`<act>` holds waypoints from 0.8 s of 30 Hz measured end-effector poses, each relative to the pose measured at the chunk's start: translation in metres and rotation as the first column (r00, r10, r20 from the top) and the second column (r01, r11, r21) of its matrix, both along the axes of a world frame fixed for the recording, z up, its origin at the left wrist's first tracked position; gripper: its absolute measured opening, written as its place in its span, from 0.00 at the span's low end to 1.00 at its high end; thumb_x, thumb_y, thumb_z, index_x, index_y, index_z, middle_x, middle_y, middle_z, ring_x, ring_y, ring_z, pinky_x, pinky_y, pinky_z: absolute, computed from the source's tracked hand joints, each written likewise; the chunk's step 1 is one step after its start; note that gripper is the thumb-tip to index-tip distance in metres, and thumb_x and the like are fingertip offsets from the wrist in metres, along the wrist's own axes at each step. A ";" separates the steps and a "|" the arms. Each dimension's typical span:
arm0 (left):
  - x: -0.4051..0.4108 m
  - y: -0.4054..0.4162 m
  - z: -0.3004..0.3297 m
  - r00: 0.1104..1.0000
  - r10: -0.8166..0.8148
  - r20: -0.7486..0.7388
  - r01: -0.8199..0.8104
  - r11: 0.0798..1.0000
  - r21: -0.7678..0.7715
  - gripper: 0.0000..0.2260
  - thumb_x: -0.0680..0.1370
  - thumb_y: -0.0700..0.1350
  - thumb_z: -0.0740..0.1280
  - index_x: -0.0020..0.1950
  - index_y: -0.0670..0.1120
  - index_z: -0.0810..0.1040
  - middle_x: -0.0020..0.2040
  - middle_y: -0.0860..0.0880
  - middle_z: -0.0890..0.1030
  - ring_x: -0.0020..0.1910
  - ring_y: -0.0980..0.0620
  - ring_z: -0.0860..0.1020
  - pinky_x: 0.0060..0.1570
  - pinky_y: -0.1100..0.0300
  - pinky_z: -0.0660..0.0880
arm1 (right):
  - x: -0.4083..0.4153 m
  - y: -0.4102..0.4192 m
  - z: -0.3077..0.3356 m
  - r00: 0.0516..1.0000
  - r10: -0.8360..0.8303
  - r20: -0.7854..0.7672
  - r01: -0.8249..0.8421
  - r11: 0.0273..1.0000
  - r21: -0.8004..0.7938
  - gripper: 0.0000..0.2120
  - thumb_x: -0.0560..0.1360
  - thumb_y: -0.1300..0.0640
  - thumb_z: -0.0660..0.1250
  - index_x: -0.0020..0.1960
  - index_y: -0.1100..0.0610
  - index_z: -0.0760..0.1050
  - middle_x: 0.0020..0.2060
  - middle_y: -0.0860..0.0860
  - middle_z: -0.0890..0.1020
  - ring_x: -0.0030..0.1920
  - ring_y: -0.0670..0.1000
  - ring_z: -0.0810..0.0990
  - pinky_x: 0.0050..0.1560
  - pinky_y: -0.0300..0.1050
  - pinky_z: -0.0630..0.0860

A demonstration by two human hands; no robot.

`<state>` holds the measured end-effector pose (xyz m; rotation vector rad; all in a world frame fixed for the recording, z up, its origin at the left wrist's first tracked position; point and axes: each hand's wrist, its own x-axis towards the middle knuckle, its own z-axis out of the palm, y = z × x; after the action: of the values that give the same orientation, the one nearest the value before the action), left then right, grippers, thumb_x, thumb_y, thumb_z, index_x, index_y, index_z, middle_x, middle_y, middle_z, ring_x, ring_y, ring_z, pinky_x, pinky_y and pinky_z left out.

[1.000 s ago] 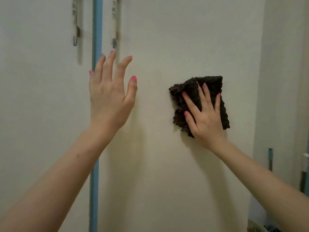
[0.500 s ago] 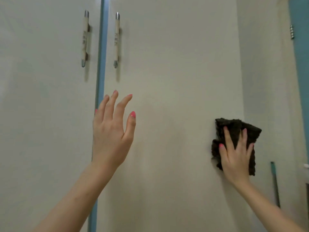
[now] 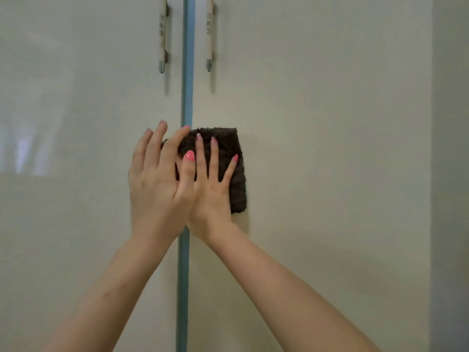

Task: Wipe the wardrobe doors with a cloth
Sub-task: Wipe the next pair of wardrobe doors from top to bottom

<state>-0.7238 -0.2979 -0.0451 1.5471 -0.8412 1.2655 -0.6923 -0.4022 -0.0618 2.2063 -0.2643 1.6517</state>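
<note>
Two smooth, glossy pale wardrobe doors (image 3: pixel 317 174) meet at a blue strip (image 3: pixel 187 72), each bearing one slim metal-tipped handle (image 3: pixel 209 34). One dark, nubby rectangular cloth (image 3: pixel 236 174) lies at the right door's inner edge, pressed flat by the right hand (image 3: pixel 210 194), fingers straight; the left hand (image 3: pixel 154 186) overlaps it, released.

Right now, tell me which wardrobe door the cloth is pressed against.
The right door: the dark cloth lies flat on it under the right hand, just right of the blue strip dividing it from the left door.
</note>
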 end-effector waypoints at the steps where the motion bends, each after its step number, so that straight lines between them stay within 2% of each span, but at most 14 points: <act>1: -0.001 0.002 -0.003 1.000 0.003 -0.005 -0.003 1.000 -0.003 0.24 0.77 0.55 0.47 0.71 0.55 0.65 0.75 0.50 0.62 0.75 0.53 0.54 0.70 0.63 0.47 | 0.004 0.002 0.002 1.000 -0.001 0.002 0.001 1.000 0.007 0.28 0.79 0.48 0.48 0.76 0.52 0.43 0.77 0.59 0.49 0.76 0.62 0.43 0.69 0.71 0.36; 4: -0.005 0.001 -0.012 1.000 0.001 -0.016 -0.001 1.000 -0.006 0.23 0.77 0.56 0.48 0.71 0.55 0.65 0.75 0.51 0.61 0.75 0.54 0.53 0.69 0.65 0.46 | 0.003 0.000 -0.003 1.000 0.002 0.021 -0.002 1.000 0.003 0.26 0.80 0.48 0.53 0.77 0.50 0.51 0.77 0.58 0.50 0.76 0.61 0.44 0.70 0.70 0.39; 5: -0.007 0.000 -0.016 1.000 -0.008 -0.020 0.008 1.000 -0.004 0.23 0.77 0.56 0.48 0.71 0.55 0.65 0.75 0.52 0.61 0.75 0.55 0.53 0.69 0.66 0.46 | 0.002 -0.001 -0.011 1.000 0.010 0.021 -0.010 1.000 -0.001 0.27 0.80 0.48 0.53 0.77 0.51 0.51 0.77 0.58 0.50 0.76 0.61 0.44 0.71 0.70 0.40; 8: -0.014 -0.008 -0.028 0.999 -0.030 -0.031 0.030 0.999 0.010 0.24 0.76 0.56 0.48 0.71 0.56 0.64 0.75 0.51 0.60 0.75 0.54 0.53 0.70 0.64 0.47 | -0.011 -0.004 -0.053 1.000 0.009 0.016 -0.008 1.000 -0.015 0.37 0.78 0.47 0.57 0.77 0.55 0.38 0.77 0.58 0.52 0.77 0.60 0.47 0.70 0.71 0.48; 9: -0.016 -0.011 -0.033 0.999 -0.035 -0.041 0.035 0.999 0.009 0.23 0.77 0.56 0.48 0.71 0.56 0.64 0.76 0.51 0.60 0.75 0.54 0.52 0.70 0.64 0.46 | -0.019 -0.009 -0.070 1.000 0.011 0.007 -0.011 1.000 -0.029 0.39 0.78 0.47 0.59 0.77 0.54 0.37 0.77 0.57 0.53 0.77 0.60 0.49 0.70 0.72 0.50; 13: -0.021 -0.022 -0.055 0.995 -0.057 -0.087 0.057 0.998 -0.002 0.23 0.77 0.57 0.49 0.71 0.56 0.64 0.76 0.52 0.59 0.75 0.54 0.52 0.69 0.71 0.43 | -0.058 -0.065 -0.100 0.998 -0.052 -0.017 0.051 0.997 -0.062 0.27 0.77 0.46 0.59 0.74 0.46 0.59 0.76 0.56 0.58 0.76 0.58 0.55 0.67 0.74 0.53; 15: -0.024 -0.030 -0.063 0.994 -0.061 -0.086 0.062 0.998 0.013 0.22 0.78 0.56 0.49 0.71 0.56 0.65 0.76 0.51 0.60 0.75 0.53 0.53 0.69 0.70 0.44 | -0.084 -0.103 -0.091 0.993 -0.116 0.013 0.116 0.993 0.016 0.25 0.77 0.44 0.56 0.73 0.46 0.60 0.75 0.57 0.59 0.75 0.58 0.57 0.66 0.73 0.54; 18: -0.028 -0.040 -0.070 0.990 -0.091 -0.104 0.096 0.994 0.050 0.22 0.78 0.57 0.49 0.71 0.57 0.64 0.76 0.53 0.59 0.75 0.55 0.52 0.69 0.70 0.44 | -0.135 -0.162 -0.073 0.969 -0.238 0.061 0.221 0.953 0.209 0.26 0.80 0.40 0.45 0.75 0.48 0.56 0.74 0.61 0.60 0.74 0.59 0.55 0.66 0.75 0.52; 21: -0.029 -0.042 -0.075 0.992 -0.092 -0.089 0.098 0.993 0.070 0.22 0.78 0.56 0.49 0.71 0.56 0.65 0.75 0.51 0.60 0.75 0.54 0.53 0.68 0.75 0.41 | -0.187 -0.208 -0.066 0.962 -0.253 0.103 0.187 0.885 0.427 0.29 0.78 0.36 0.39 0.76 0.45 0.49 0.75 0.61 0.56 0.76 0.56 0.47 0.68 0.75 0.45; 24: -0.027 -0.040 -0.082 0.990 -0.092 -0.110 0.101 0.992 0.075 0.22 0.78 0.56 0.48 0.71 0.55 0.65 0.75 0.51 0.61 0.75 0.54 0.54 0.68 0.73 0.42 | -0.206 -0.220 -0.069 0.967 -0.211 0.142 0.107 0.844 0.525 0.26 0.77 0.37 0.38 0.74 0.39 0.45 0.77 0.57 0.51 0.77 0.51 0.40 0.71 0.68 0.39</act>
<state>-0.7508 -0.3380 -0.1272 1.6034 -0.8968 1.0817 -0.8986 -0.6219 -0.1311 2.2897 -1.0279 1.8621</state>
